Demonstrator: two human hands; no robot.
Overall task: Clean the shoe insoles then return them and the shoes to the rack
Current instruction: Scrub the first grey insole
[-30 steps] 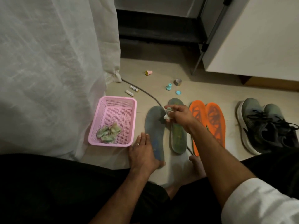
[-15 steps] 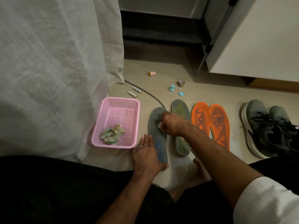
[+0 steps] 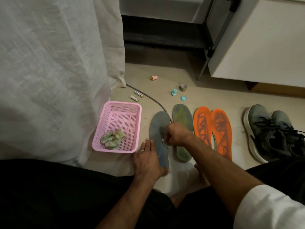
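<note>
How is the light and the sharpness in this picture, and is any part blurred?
Head view: dim, warm indoor light, soft all over; the right hand wiping the grey insole is slightly motion-blurred; the trainers sit in shadow, laces hard to read; wide-angle lens bends the cabinet edges.

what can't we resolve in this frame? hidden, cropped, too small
Head view only:
- Wipe: mostly hidden inside the right hand; its size and how dirty it is cannot be told.
- Grey insole: heel end covered by the left hand.
- Shoes: cut off by the right edge.
- Two small tubes: print too small to read.
- Wads in the pink basket: count unclear, clumped.
- Shoe rack: cannot be identified.
</note>
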